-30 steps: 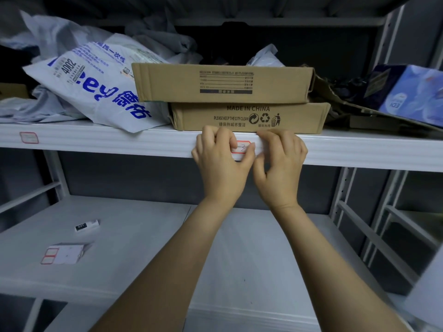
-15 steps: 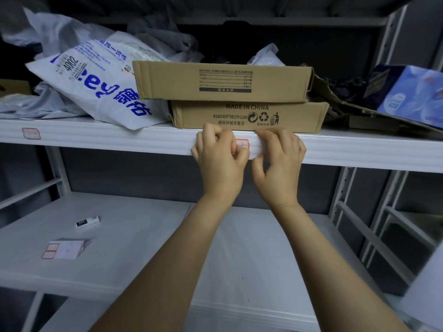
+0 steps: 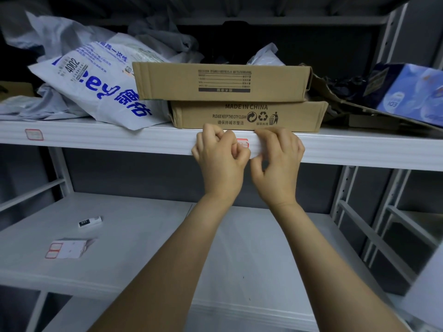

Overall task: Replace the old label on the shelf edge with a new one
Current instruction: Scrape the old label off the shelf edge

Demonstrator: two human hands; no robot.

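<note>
Now, head view: less of the old label (image 3: 242,144) shows on the shelf edge (image 3: 143,140) than a second ago, so peeling looks underway; left hand (image 3: 220,161) curls tight, thumb and forefinger pinching its left end, right hand (image 3: 279,161) clawed, fingertips on the edge, holding nothing.

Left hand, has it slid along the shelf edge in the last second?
No. The left hand stays below the PLEASE KEEP print on the lower box; only its fingers have curled tighter at the label.
</note>
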